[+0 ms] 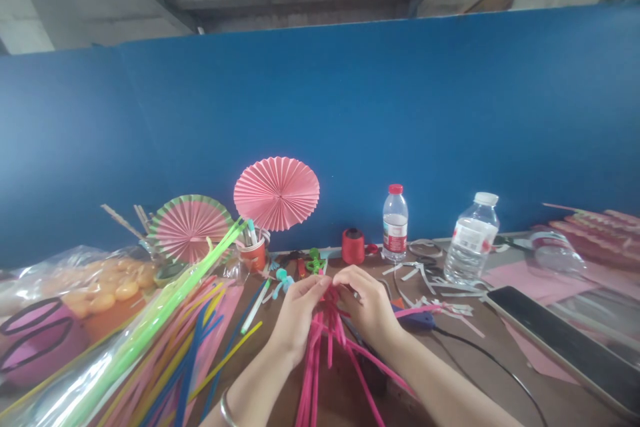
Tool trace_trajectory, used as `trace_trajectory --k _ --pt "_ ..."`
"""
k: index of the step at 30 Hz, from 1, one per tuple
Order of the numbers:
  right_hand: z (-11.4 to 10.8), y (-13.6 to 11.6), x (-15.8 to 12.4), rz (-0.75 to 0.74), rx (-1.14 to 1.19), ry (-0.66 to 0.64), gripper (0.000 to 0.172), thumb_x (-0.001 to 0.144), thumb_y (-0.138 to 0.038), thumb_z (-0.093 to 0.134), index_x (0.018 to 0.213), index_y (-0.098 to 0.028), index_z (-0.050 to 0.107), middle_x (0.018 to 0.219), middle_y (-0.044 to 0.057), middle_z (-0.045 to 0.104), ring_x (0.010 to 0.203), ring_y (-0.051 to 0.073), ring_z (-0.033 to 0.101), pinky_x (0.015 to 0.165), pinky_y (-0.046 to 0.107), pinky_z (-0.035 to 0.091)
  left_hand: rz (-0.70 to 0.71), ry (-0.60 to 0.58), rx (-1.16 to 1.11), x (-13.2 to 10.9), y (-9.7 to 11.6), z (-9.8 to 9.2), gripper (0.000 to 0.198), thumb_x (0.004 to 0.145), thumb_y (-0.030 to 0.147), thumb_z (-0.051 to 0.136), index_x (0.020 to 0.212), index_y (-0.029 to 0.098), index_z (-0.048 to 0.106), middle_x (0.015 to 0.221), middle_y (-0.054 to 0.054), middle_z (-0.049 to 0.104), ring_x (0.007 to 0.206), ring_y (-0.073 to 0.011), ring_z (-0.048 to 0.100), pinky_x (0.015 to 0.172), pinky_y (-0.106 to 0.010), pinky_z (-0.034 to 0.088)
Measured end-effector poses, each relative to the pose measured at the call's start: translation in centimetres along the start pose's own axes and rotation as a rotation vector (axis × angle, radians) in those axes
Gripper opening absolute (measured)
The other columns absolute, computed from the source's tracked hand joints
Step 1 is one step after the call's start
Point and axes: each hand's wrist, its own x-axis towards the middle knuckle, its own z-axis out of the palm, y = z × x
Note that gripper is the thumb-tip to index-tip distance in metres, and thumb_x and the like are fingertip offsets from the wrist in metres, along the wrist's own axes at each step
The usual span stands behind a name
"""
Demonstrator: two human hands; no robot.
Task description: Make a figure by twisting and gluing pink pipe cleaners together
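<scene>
My left hand (296, 312) and my right hand (365, 303) meet over a bundle of pink pipe cleaners (320, 360) that fans out toward me across the brown table (345, 400). Both hands pinch the far end of the bundle, fingertips nearly touching each other. A bracelet circles my left wrist. One pink stem (417, 310) sticks out to the right of my right hand.
Bagged coloured stems (165, 340) lie at left beside orange balls in plastic (105, 287). Two pink paper fans (277, 192), a red cup (253, 253), a red thread spool (353, 246), two water bottles (395, 222), paper scraps, a glue gun (419, 320) and a dark tablet (565, 340) stand before the blue partition.
</scene>
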Motion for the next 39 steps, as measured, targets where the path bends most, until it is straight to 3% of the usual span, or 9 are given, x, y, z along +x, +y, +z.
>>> trace_trajectory --k 8,18,26,30,33,39 --pt "0.4 0.6 -0.4 -0.061 -0.012 0.019 0.019 0.080 -0.007 0.049 0.077 -0.021 0.061 0.075 0.002 0.058 0.067 0.013 0.055 0.062 0.022 0.042 -0.126 0.063 -0.131 0.0 -0.4 0.1 0.010 0.071 0.022 0.064 0.065 0.014 0.063 0.060 0.002 0.056 0.055 -0.0099 0.052 0.052 -0.021 0.039" --pt "0.6 1.1 -0.7 -0.117 -0.023 0.062 0.021 0.075 -0.005 0.050 0.077 -0.021 0.064 0.074 0.002 0.058 0.064 0.014 0.055 0.060 0.024 0.045 -0.102 0.055 -0.158 -0.1 -0.3 0.5 0.008 0.070 0.019 0.064 0.067 0.012 0.066 0.062 -0.001 0.059 0.058 -0.0107 0.052 0.056 -0.021 0.039" --pt "0.4 0.5 -0.5 -0.079 -0.032 0.068 0.021 0.074 -0.005 0.049 0.075 -0.021 0.063 0.072 0.002 0.059 0.064 0.015 0.056 0.060 0.025 0.046 -0.086 0.030 -0.162 -0.4 0.1 0.6 0.011 0.069 0.023 0.066 0.064 0.012 0.066 0.063 -0.002 0.059 0.056 -0.0120 0.053 0.053 -0.022 0.040" --pt "0.1 -0.1 -0.2 0.034 -0.014 0.072 0.018 0.078 -0.009 0.050 0.088 -0.021 0.060 0.080 0.003 0.063 0.073 0.016 0.060 0.066 0.026 0.048 -0.050 0.033 -0.177 -0.2 0.1 0.3 0.014 0.072 0.027 0.065 0.067 0.014 0.066 0.061 0.000 0.057 0.055 -0.0112 0.053 0.054 -0.023 0.042" --pt "0.0 -0.5 -0.1 0.102 -0.004 0.085 0.008 0.077 -0.014 0.054 0.082 -0.019 0.057 0.075 0.001 0.061 0.067 0.015 0.059 0.062 0.024 0.047 -0.001 0.041 -0.152 -0.1 0.2 0.3 0.014 0.074 0.028 0.064 0.074 0.014 0.067 0.065 -0.001 0.059 0.058 -0.0115 0.055 0.058 -0.024 0.044" --pt "0.1 -0.8 0.0 0.135 0.013 0.116 0.004 0.076 -0.017 0.057 0.080 -0.019 0.059 0.071 0.000 0.063 0.059 0.013 0.057 0.056 0.021 0.045 0.176 0.057 0.028 -0.2 0.9 0.4 0.008 0.072 0.019 0.065 0.076 0.015 0.072 0.089 -0.005 0.064 0.086 -0.0175 0.058 0.078 -0.024 0.043"
